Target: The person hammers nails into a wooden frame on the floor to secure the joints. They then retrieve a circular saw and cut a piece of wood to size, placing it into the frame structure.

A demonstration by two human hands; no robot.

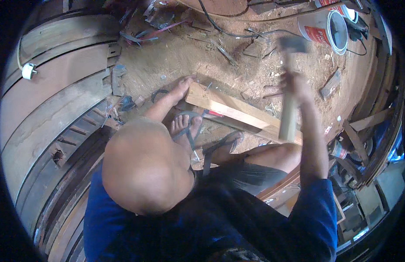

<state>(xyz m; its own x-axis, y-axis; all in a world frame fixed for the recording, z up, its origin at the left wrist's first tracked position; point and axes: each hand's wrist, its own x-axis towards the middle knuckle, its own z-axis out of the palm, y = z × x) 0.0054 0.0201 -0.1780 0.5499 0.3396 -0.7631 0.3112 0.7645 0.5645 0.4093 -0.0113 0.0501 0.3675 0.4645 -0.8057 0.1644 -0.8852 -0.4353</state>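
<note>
Two hands are busy. The right hand (295, 85) is shut tight around a hammer (291, 74), its head above the fist. The left hand (181, 89) lies flat, fingers open, on the end of a wood beam (237, 111).

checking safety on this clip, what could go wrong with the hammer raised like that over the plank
1. The left hand presses the end of the pale wooden plank, so a stray swing of the wooden-handled hammer raised in the right hand could hit fingers.
2. The feet in open grey flip-flops sit beside the plank, exposed to a dropped hammer or shifting wood.
3. Wood scraps litter the dirt floor, a possible slip or trip hazard.
</note>
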